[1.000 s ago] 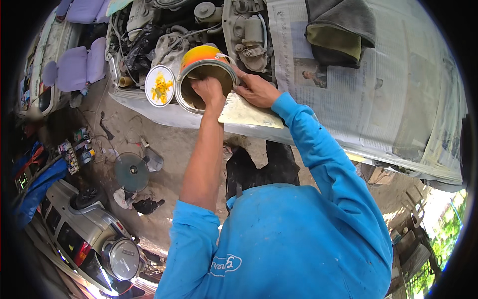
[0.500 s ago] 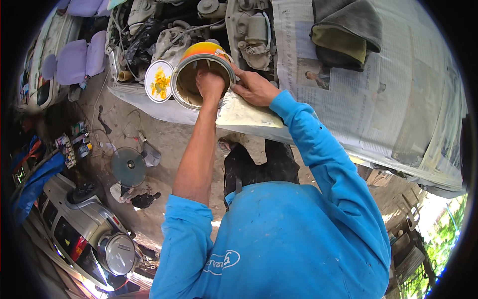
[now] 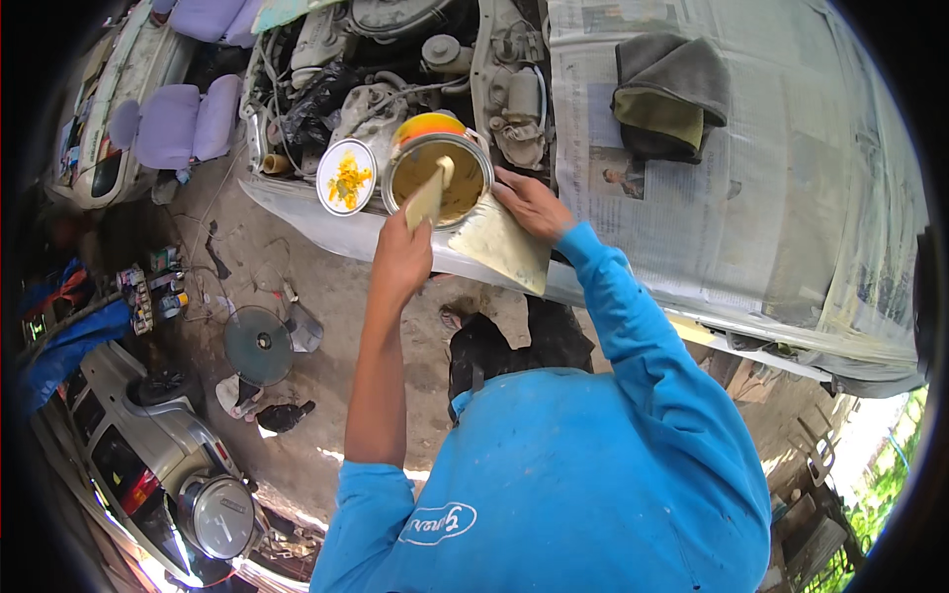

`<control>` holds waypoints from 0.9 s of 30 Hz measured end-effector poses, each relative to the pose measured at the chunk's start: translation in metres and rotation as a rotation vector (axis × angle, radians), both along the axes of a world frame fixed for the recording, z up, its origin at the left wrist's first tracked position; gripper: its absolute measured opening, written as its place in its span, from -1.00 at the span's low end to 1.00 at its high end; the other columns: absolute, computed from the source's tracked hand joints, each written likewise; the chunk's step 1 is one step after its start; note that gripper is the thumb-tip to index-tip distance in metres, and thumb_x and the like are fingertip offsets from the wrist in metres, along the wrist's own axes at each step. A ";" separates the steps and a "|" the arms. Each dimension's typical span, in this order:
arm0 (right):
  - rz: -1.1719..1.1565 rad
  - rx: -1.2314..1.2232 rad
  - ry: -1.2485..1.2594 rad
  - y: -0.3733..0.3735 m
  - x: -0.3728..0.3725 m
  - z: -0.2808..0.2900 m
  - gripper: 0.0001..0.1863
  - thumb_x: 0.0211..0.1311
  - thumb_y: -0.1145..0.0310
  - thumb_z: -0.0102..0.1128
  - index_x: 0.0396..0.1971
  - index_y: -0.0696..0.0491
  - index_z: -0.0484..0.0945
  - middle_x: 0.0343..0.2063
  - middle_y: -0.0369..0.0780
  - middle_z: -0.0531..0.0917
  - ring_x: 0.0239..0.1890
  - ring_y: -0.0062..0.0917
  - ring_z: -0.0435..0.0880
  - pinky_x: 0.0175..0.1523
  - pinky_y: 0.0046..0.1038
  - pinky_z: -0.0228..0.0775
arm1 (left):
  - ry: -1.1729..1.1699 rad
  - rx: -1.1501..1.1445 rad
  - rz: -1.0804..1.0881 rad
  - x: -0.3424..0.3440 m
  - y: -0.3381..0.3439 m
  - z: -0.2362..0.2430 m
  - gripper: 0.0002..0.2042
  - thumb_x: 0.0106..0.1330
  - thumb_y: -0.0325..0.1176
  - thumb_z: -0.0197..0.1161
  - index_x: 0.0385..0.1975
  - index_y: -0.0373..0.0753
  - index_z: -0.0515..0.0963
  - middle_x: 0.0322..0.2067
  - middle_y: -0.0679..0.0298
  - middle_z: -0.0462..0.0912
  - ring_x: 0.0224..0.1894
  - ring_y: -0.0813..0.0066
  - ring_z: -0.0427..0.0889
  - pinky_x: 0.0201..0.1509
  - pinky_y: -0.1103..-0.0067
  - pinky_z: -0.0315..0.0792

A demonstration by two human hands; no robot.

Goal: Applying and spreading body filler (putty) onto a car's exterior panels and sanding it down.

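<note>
An open can [image 3: 435, 125] with an orange and yellow outside tilts its mouth toward me at the car's edge, and tan paste coats its inside. My left hand [image 3: 403, 255] is closed on a flat putty spreader [image 3: 425, 205], held upright in front of the can's mouth. A pale blob of putty [image 3: 448, 170] sits at the spreader's tip. Beside the can, my right hand [image 3: 534, 208] grips a cream-coloured flat board [image 3: 509, 249]; its fingertips are close to the can's rim. Part of the board lies under that hand.
A white lid [image 3: 329, 170] smeared with yellow paste is left of the can. Behind is an open engine bay [image 3: 405, 84]. Newspaper [image 3: 682, 227] covers the panel at right, with a dark grey cloth [image 3: 672, 84] on it. A round glass-like disc [image 3: 259, 344] is low at left.
My left hand has come out of the can toward me, bringing up the spreader with putty on it. The board in my right hand has turned, its near corner now lower.
</note>
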State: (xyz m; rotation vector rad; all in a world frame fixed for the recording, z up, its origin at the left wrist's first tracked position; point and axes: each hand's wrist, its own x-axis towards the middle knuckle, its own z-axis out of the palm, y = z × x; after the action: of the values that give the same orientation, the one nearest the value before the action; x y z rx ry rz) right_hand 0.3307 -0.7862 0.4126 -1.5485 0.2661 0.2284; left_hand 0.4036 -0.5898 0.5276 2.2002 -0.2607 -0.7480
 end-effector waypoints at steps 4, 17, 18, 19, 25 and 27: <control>-0.069 -0.054 0.132 -0.006 -0.036 0.015 -0.42 0.42 -0.10 -0.12 0.09 0.13 0.45 -0.19 -0.16 0.66 -0.16 -0.50 0.60 0.01 -0.45 0.37 | 0.011 -0.151 -0.057 -0.031 0.028 0.051 -0.56 0.28 -0.61 -0.06 0.20 -0.33 0.38 0.10 -0.07 0.51 0.19 0.08 0.48 0.28 0.47 0.26; -0.315 1.072 0.328 0.060 -0.071 0.062 -0.57 0.46 0.15 -0.08 0.15 0.12 0.35 -0.06 -0.17 0.63 -0.02 -0.41 0.65 0.09 -0.30 0.55 | -0.573 -0.132 -0.582 -0.077 0.082 0.075 -0.46 0.02 -0.49 0.30 0.11 -0.01 0.54 0.14 0.13 0.49 0.20 0.08 0.44 0.30 0.26 0.29; -0.358 1.096 0.315 0.066 -0.067 0.072 -0.58 0.46 0.18 -0.09 0.15 0.13 0.32 -0.09 -0.15 0.63 -0.07 -0.40 0.68 0.01 -0.29 0.61 | -0.577 -0.129 -0.579 -0.080 0.085 0.072 -0.46 0.02 -0.49 0.30 0.11 -0.01 0.54 0.14 0.13 0.49 0.20 0.08 0.44 0.30 0.26 0.29; -0.358 1.096 0.310 0.068 -0.065 0.071 -0.58 0.46 0.18 -0.09 0.15 0.13 0.32 -0.09 -0.15 0.63 -0.07 -0.40 0.68 0.01 -0.29 0.61 | -0.647 -0.111 -0.597 -0.083 0.086 0.068 -0.47 0.01 -0.45 0.31 0.09 0.02 0.55 0.14 0.15 0.48 0.21 0.07 0.43 0.29 0.21 0.28; -0.398 1.104 0.290 0.077 -0.066 0.075 -0.59 0.46 0.17 -0.10 0.11 0.17 0.34 -0.12 -0.11 0.64 -0.17 -0.36 0.72 -0.15 -0.29 0.69 | -0.741 -0.098 -0.604 -0.091 0.101 0.070 -0.50 0.04 -0.44 0.28 0.06 0.07 0.57 0.13 0.18 0.48 0.20 0.06 0.43 0.30 0.13 0.26; -0.397 1.138 0.296 0.079 -0.072 0.076 -0.58 0.46 0.17 -0.09 0.11 0.17 0.35 -0.12 -0.11 0.64 -0.16 -0.35 0.72 -0.13 -0.28 0.68 | -0.748 -0.090 -0.613 -0.093 0.105 0.074 -0.50 0.04 -0.45 0.28 0.06 0.07 0.57 0.13 0.18 0.49 0.20 0.06 0.43 0.31 0.13 0.26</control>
State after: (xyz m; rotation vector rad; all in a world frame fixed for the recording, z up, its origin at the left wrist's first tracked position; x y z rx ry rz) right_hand 0.2589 -0.7073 0.4883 -0.3172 0.5482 0.2309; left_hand 0.3102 -0.4849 0.6017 2.2345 -1.3524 -0.1613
